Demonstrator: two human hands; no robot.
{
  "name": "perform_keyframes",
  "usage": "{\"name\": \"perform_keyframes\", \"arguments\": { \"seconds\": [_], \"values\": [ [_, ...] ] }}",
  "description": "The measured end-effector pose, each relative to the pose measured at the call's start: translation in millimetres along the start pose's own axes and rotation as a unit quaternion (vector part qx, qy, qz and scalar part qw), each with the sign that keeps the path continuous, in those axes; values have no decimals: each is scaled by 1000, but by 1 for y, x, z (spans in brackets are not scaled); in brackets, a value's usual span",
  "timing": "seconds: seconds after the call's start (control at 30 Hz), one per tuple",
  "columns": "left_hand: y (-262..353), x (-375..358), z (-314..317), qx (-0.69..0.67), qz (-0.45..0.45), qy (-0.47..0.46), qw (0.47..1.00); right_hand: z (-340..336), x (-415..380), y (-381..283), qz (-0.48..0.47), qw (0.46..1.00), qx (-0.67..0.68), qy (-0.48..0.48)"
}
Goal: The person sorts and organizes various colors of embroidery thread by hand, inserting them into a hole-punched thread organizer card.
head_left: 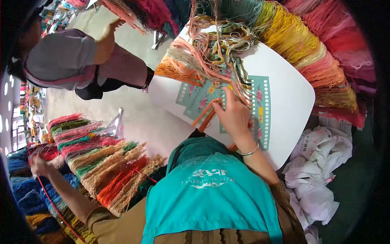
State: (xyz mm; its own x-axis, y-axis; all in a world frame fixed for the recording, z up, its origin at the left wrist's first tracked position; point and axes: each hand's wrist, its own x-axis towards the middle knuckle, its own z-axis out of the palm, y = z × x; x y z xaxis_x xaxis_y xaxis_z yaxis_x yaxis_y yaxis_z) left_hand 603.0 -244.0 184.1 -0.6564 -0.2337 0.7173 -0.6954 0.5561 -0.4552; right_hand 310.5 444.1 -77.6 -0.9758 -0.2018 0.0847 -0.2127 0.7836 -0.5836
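My right hand [233,112] is over the white table, thumb and fingers closed on a bundle of orange-brown thread [208,116]. Beneath and beside it lie green printed cards [258,87] with pink flowers and rows of white holes along their edges. Multicoloured strands [221,44] trail over the cards from the table's far side. My left hand [39,166] is stretched out to the far left, slightly blurred, above hanging thread bundles. A red thread [55,201] runs down from its closed fingers.
Yellow, orange and pink thread hanks [292,32] hang along the table's far right side. More bundles [101,162] hang at left. White plastic bags [321,162] are heaped on the right. Another person [65,59] in a grey top stands at upper left, beyond the white table's edge [298,97].
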Motion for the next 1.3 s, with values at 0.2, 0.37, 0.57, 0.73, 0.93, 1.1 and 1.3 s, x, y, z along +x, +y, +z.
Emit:
{"name": "perform_keyframes", "arguments": {
  "seconds": [0.2,0.37,0.57,0.73,0.93,1.1,1.3],
  "values": [
    [45,-2,-72,-283,-21,-147,948,-1,-1,0,-1,1000,10,-6],
    [305,-73,-162,-291,121,-586,746,-18,-6,-23,-123,973,193,40],
    [453,-85,-253,-548,359,-596,464,-37,-8,-75,-235,810,456,-284],
    [482,-72,-264,-681,304,-373,552,-34,-14,-71,-74,703,624,-335],
    [507,-69,-261,-664,169,-468,558,-46,-19,-52,1,860,441,-255],
    [537,-76,-250,-717,68,-534,443,-44,-20,-37,9,890,417,-185],
    [563,-82,-236,-715,93,-551,420,-35,-21,-18,-52,954,294,-15]
  ]
}}
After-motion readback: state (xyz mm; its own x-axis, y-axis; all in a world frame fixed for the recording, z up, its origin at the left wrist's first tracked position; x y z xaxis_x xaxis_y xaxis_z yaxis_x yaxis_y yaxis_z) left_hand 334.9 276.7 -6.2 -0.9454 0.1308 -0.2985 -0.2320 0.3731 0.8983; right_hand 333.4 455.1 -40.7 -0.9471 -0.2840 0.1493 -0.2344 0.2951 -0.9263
